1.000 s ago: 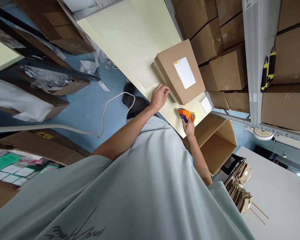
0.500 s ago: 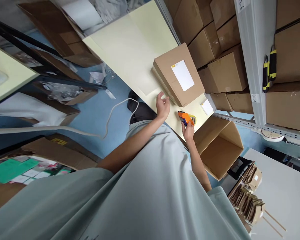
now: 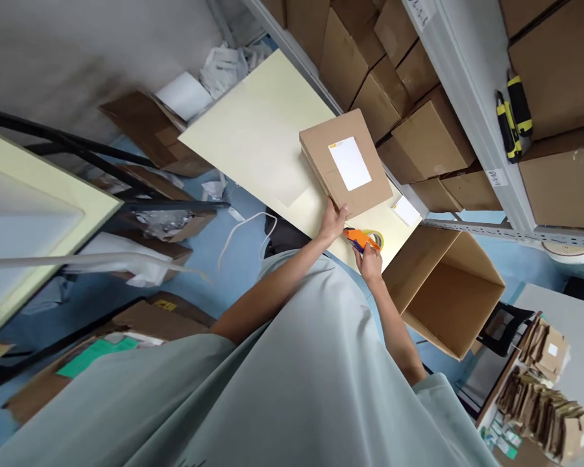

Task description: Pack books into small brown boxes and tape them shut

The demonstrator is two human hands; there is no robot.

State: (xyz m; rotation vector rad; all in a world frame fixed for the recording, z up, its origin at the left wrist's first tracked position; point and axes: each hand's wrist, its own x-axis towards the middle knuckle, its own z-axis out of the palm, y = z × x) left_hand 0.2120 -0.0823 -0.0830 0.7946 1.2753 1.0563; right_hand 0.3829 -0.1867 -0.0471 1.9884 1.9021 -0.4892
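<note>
A flat cardboard box [image 3: 316, 149] with a white label [image 3: 350, 163] lies on the pale yellow table [image 3: 253, 117]. My left hand [image 3: 333, 222] grips its near corner, thumb on top and the other fingers partly hidden at the side. Close by on the right, my right hand [image 3: 370, 261] is closed around an orange tape dispenser [image 3: 363, 239] with a roll of yellowish tape. The dispenser's front end is near my left wrist and the box's near edge. Beyond it, a small stack of white labels [image 3: 405, 211] rests by the table's edge.
An open, deep cardboard box [image 3: 442, 292] stands off the table's right end. Shelves behind hold several brown boxes [image 3: 433, 139], and yellow-black cutters [image 3: 510, 126] hang on the shelf post [image 3: 472, 91]. A white hose [image 3: 102, 259] crosses the left side above the blue floor.
My left hand has moved from beside the box to a grip on its near corner. The tape dispenser has turned, its front end now toward my left hand. The view has shifted.
</note>
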